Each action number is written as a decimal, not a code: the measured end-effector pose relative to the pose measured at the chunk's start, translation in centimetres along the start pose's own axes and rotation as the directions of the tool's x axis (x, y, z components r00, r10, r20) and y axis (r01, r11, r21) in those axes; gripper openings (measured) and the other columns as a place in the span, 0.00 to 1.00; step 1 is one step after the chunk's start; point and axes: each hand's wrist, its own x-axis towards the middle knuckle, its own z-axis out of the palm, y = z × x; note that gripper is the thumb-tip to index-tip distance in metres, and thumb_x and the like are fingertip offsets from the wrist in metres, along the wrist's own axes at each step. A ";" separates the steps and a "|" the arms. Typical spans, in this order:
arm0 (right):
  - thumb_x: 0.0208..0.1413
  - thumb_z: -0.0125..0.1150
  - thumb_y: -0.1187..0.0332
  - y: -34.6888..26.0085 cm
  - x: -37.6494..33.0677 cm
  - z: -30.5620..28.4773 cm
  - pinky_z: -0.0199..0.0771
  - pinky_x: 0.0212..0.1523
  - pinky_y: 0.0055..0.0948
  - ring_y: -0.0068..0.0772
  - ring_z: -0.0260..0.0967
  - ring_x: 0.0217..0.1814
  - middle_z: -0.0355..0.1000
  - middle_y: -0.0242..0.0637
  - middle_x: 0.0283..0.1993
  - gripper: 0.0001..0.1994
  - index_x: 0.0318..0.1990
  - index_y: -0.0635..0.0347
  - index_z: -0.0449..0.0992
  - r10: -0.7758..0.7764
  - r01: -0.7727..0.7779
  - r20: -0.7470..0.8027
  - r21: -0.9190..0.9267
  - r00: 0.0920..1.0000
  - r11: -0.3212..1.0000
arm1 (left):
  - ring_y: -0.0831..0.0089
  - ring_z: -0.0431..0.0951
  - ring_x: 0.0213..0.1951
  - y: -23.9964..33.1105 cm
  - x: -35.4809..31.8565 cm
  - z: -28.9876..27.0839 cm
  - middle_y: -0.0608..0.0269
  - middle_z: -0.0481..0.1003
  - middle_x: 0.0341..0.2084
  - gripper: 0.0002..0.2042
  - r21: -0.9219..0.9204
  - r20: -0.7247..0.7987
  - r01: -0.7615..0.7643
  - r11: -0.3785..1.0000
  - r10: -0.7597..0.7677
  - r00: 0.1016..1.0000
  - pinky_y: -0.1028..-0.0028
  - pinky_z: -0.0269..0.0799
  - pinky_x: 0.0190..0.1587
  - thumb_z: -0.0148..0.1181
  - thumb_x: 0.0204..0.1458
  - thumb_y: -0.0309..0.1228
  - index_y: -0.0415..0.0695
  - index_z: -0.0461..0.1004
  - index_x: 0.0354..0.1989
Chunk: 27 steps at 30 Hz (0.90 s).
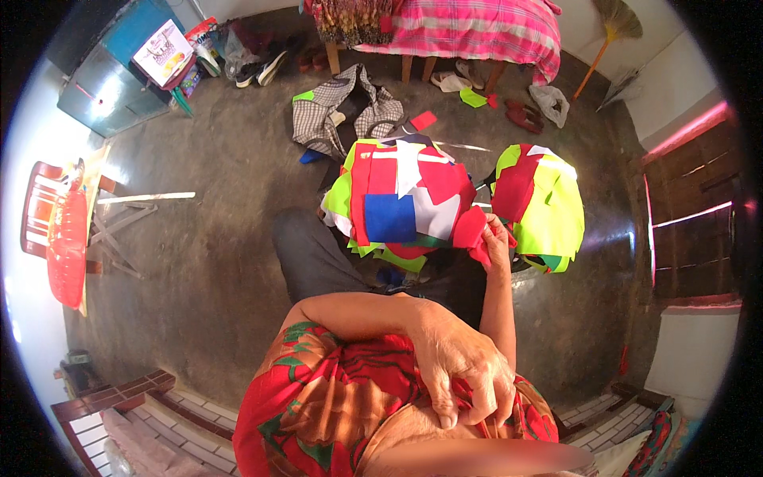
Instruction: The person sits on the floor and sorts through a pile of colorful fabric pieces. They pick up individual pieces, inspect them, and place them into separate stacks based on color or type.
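My right hand (497, 241) pinches a red cloth piece (470, 230) at the right edge of a pile of cut fabric pieces (389, 217). That pile lies before my knees, with red, blue, white and neon yellow-green patches on it. Across my chest bends my left arm; my left hand (465, 370) rests near the neckline of my red flowered top (334, 389). Its fingers are loosely bent and apart, with nothing seen in them. Right of my right hand stands a second bundle of yellow-green and red cloth (544, 207).
A checked cloth (326, 111) and a red scrap (424, 121) lie on the floor beyond the pile. Farther back are a bed with a pink plaid cover (477, 32), shoes (262, 71) and a broom (608, 36). At the left stands a chair (40, 207) beside a red plastic-looking object (67, 246).
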 end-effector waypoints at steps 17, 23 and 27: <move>0.57 0.58 0.73 -0.2 -0.3 -0.1 0.75 0.42 0.25 0.22 0.72 0.39 0.72 0.30 0.38 0.08 0.43 0.60 0.69 0.006 -0.008 0.035 0.056 0.999 0.998 | 0.51 0.67 0.52 -0.3 0.4 0.5 0.49 0.67 0.51 0.11 -0.038 -0.011 -0.040 0.998 0.039 0.999 0.52 0.61 0.51 0.60 0.52 0.41 0.47 0.73 0.32; 0.59 0.54 0.72 -0.2 0.0 -0.9 0.71 0.41 0.21 0.19 0.69 0.39 0.71 0.28 0.38 0.06 0.42 0.61 0.70 -0.001 -0.004 -0.024 -0.220 1.000 0.975 | 0.48 0.68 0.50 0.7 -0.7 -1.0 0.49 0.68 0.51 0.14 0.007 0.033 0.029 1.000 -0.029 0.999 0.52 0.61 0.50 0.58 0.54 0.45 0.46 0.72 0.30; 0.59 0.56 0.70 0.7 0.6 -1.7 0.69 0.42 0.21 0.17 0.67 0.40 0.70 0.27 0.39 0.07 0.43 0.61 0.71 -0.069 0.072 0.019 -0.223 0.997 0.972 | 0.53 0.72 0.49 -0.2 -4.3 -3.6 0.48 0.72 0.47 0.13 -0.084 -0.179 0.326 0.942 -0.336 0.925 0.58 0.65 0.52 0.62 0.51 0.41 0.43 0.76 0.35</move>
